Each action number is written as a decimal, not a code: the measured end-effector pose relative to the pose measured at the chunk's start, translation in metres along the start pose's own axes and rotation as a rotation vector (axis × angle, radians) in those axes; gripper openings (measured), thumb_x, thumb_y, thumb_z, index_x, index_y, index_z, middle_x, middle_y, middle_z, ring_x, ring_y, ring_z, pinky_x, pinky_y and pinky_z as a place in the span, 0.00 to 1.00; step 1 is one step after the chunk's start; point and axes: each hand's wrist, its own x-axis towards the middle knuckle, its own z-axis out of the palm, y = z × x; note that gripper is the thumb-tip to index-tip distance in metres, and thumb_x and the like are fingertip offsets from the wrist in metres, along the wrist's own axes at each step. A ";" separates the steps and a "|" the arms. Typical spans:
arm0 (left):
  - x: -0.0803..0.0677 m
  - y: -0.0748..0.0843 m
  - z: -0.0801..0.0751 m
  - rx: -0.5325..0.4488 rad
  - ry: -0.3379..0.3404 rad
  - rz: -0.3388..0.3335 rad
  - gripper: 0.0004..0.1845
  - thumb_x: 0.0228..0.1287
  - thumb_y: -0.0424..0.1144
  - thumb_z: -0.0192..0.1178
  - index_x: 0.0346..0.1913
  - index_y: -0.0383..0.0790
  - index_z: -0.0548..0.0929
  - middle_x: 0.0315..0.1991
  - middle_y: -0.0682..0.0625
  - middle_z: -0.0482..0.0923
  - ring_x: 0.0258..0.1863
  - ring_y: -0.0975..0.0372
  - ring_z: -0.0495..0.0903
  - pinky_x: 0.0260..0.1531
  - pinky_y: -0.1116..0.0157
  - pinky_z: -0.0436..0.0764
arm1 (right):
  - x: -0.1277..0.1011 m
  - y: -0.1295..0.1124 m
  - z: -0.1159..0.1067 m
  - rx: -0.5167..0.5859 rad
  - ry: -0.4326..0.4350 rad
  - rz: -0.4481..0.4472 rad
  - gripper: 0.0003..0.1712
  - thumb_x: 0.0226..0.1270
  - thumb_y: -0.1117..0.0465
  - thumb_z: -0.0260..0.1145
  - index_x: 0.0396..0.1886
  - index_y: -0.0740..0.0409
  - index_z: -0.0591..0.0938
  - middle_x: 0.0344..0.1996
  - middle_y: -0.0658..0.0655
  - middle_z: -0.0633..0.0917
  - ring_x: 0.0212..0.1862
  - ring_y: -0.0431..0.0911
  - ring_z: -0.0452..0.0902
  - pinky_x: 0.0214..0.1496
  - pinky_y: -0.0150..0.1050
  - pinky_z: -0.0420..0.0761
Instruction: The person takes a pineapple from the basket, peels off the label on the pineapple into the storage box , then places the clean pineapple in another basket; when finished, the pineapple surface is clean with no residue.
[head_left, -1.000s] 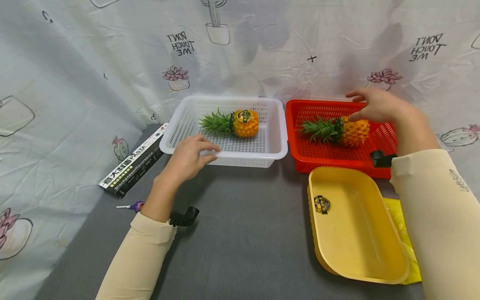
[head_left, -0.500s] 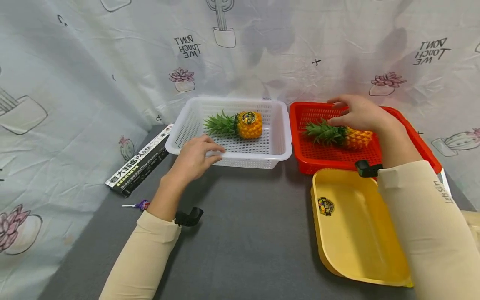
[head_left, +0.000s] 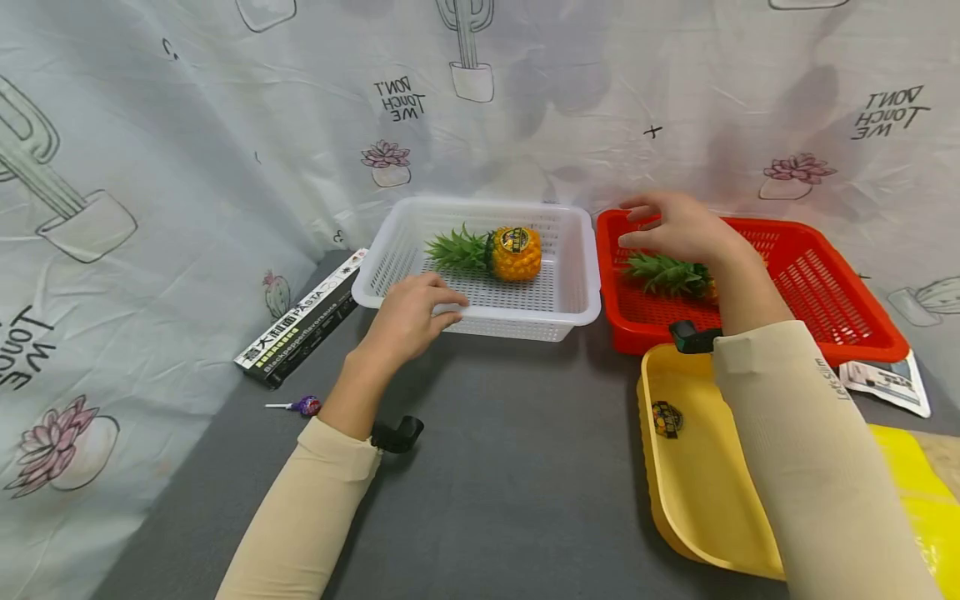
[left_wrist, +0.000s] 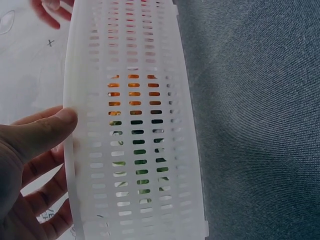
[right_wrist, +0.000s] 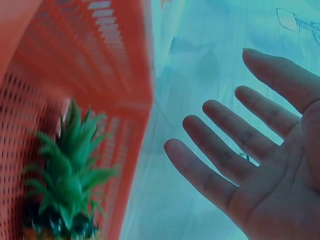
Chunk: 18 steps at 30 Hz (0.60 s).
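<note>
My left hand holds the front rim of the white plastic basket. In the left wrist view the thumb lies at the rim and the fingers pass behind it. A small pineapple with green leaves and a round label lies inside. My right hand hovers over the left part of the red basket, fingers spread and holding nothing. Below it a second pineapple lies in that basket, its fruit mostly hidden by the forearm; the right wrist view shows its leaves inside the red wall.
A deep yellow tray with a round label stands before the red basket, partly under the right sleeve. At the left lie a pasta box and a lollipop. A white packet and a yellow packet lie at right.
My right hand has moved left across the red basket, from above the fruit to beyond the leaves, staying empty. My left hand stays at the white basket's rim. The head view has shifted slightly.
</note>
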 end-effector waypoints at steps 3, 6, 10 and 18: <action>-0.001 0.000 0.001 0.002 0.000 -0.008 0.13 0.70 0.41 0.67 0.55 0.48 0.90 0.51 0.46 0.82 0.52 0.49 0.80 0.56 0.48 0.76 | 0.007 -0.007 0.007 0.010 0.000 -0.004 0.40 0.75 0.48 0.64 0.81 0.55 0.64 0.73 0.70 0.71 0.70 0.67 0.67 0.70 0.65 0.71; 0.000 0.001 0.000 0.001 0.004 -0.012 0.13 0.70 0.41 0.67 0.55 0.48 0.90 0.50 0.47 0.82 0.51 0.49 0.79 0.56 0.47 0.76 | 0.013 -0.013 0.013 0.029 0.002 0.003 0.40 0.74 0.48 0.64 0.80 0.53 0.65 0.73 0.68 0.72 0.70 0.65 0.69 0.69 0.64 0.73; -0.001 0.001 0.002 -0.008 0.000 -0.020 0.13 0.70 0.42 0.67 0.55 0.49 0.90 0.50 0.47 0.82 0.52 0.49 0.79 0.57 0.46 0.75 | 0.024 -0.022 0.023 0.067 0.003 0.010 0.37 0.73 0.51 0.66 0.78 0.54 0.68 0.73 0.66 0.73 0.69 0.64 0.71 0.67 0.62 0.76; -0.002 0.000 0.003 -0.015 0.010 -0.033 0.13 0.71 0.42 0.66 0.56 0.50 0.90 0.52 0.47 0.81 0.54 0.49 0.78 0.58 0.46 0.75 | 0.049 -0.037 0.043 0.230 -0.041 0.004 0.36 0.74 0.53 0.66 0.77 0.54 0.69 0.74 0.65 0.72 0.69 0.60 0.73 0.67 0.58 0.78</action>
